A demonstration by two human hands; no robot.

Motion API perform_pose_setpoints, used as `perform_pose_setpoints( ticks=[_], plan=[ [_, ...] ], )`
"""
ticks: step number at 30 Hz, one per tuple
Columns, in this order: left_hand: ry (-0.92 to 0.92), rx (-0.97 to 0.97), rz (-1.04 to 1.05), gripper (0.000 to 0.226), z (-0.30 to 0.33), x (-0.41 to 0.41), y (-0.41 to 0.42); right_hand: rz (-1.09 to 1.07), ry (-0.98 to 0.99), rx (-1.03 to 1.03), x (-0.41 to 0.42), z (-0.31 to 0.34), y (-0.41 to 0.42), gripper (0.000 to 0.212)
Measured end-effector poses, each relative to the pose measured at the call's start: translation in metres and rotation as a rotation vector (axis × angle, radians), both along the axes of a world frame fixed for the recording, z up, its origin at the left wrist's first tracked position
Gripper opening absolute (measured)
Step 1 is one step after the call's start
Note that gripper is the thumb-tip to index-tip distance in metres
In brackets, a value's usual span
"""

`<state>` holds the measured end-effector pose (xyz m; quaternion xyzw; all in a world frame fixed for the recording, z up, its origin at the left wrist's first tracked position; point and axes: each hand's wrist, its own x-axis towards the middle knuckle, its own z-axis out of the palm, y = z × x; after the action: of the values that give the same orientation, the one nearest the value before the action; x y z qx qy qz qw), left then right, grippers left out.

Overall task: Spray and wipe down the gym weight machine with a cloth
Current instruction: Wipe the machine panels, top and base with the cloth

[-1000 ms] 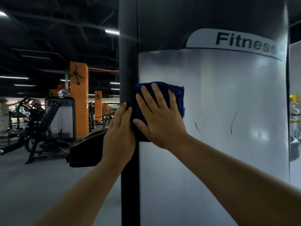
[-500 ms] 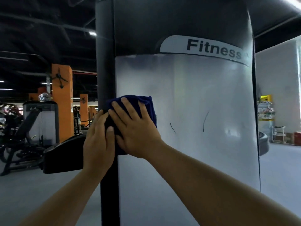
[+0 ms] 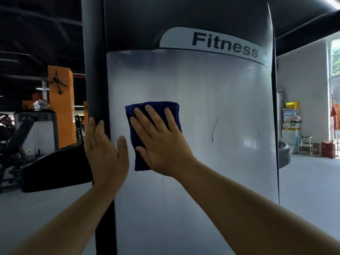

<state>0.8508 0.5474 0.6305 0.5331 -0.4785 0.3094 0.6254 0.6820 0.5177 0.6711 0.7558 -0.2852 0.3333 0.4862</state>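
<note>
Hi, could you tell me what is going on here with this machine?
A person is wiping down a gym weight machine. The right hand presses a folded dark blue cloth flat against the machine's pale curved shroud panel, below the "Fitness" label. The left hand rests with straight fingers against the black upright post at the panel's left edge. A thin dark mark shows on the panel right of the cloth. No spray bottle is in view.

The word "Fitness" stands in bold black letters on a pale curved label (image 3: 211, 45) at the top of the weight machine's shroud (image 3: 220, 107) (just above its light panel). Far right, a stacked carton (image 3: 290, 112) reads "water"; the print on the boxes below it is too small to read.
</note>
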Motion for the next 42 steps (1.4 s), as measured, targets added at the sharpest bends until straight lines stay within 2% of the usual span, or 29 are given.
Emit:
perform_pose_setpoints(
  ticks=[4, 9, 12, 15, 30, 36, 42],
  plan=[
    [-0.039, 0.038, 0.084, 0.065, -0.005, -0.023, -0.003, 0.016, 0.002, -0.004, -0.012, -0.001, -0.005, 0.071],
    [-0.367, 0.042, 0.111, 0.057, -0.013, -0.046, -0.005, 0.039, -0.019, -0.015, -0.028, -0.003, -0.014, 0.068],
    [-0.322, 0.021, 0.089, 0.056, -0.009, -0.063, -0.006, 0.058, -0.033, -0.020, -0.040, -0.004, -0.019, 0.067],
    [-0.413, 0.001, 0.094, 0.056, -0.008, -0.073, -0.008, 0.091, -0.047, -0.013, -0.054, -0.004, -0.025, 0.068],
    [-0.510, 0.096, 0.220, 0.056, -0.006, -0.082, -0.003, 0.135, -0.068, -0.051, -0.158, -0.009, -0.086, 0.077],
    [-0.441, 0.007, 0.207, 0.054, -0.007, -0.101, -0.007, 0.164, -0.137, -0.012, -0.206, -0.013, -0.119, 0.077],
    [-0.800, 0.025, 0.249, 0.053, -0.007, -0.154, -0.022, 0.197, -0.198, 0.051, -0.238, -0.017, -0.147, 0.075]
  ],
)
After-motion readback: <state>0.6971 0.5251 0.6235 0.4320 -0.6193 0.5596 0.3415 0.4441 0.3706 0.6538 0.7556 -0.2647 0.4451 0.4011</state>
